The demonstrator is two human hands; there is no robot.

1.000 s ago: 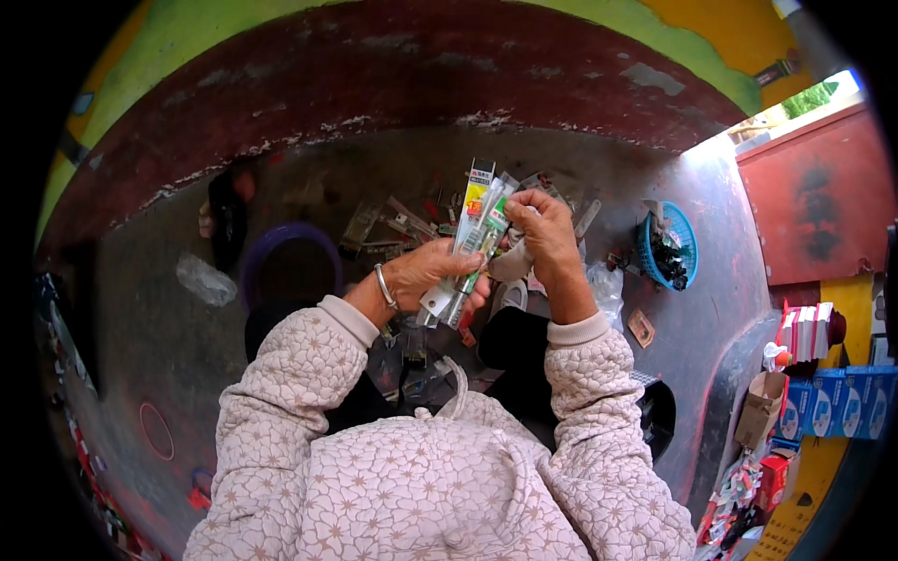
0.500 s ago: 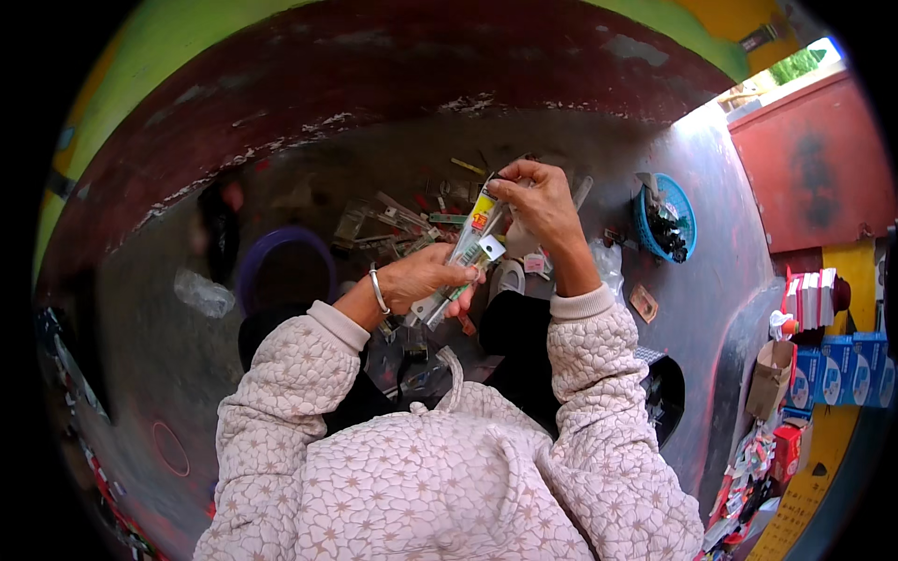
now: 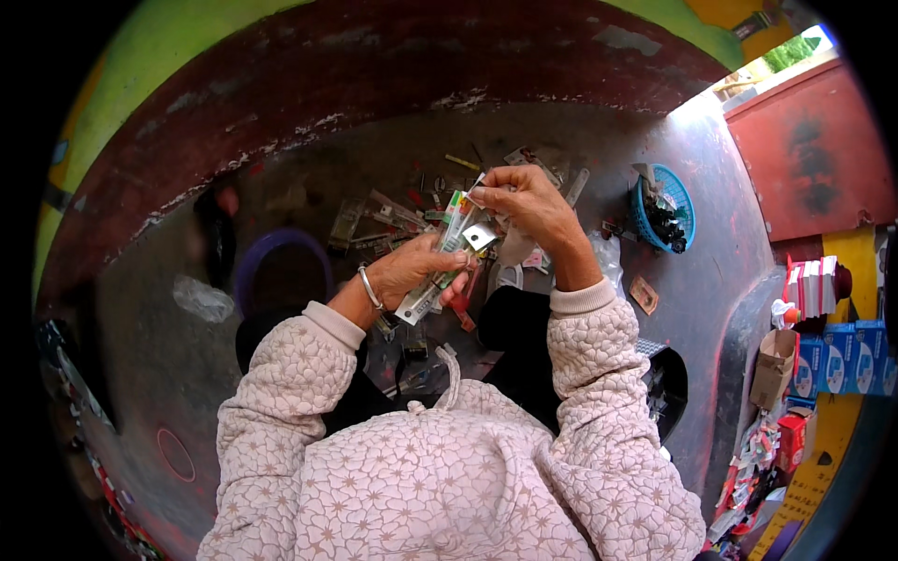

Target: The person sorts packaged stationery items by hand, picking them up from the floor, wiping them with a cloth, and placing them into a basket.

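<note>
My left hand (image 3: 410,268), a silver bangle at its wrist, is closed around several slim clear plastic packets (image 3: 418,301) held at a slant. A white hang tab with a dark hole (image 3: 480,236) stands out from the bundle beside the left fingertips. At the upper end, my right hand (image 3: 535,204) pinches the top of a packet with green and orange print between thumb and fingers. What lies inside the packets is too small to make out. Below and beyond the hands, a loose pile of small packaged items (image 3: 398,213) spreads over the floor.
A blue plastic basket (image 3: 687,201) holding dark things stands to the right. A purple round tub (image 3: 245,266) and a crumpled clear bag (image 3: 203,297) are on the left. Blue boxes (image 3: 839,358) and an open brown carton (image 3: 774,367) line the right side.
The packets have shifted slightly left and tilt more, and the front packet's print faces differently. My right hand has moved a little left along with the packet's top.
</note>
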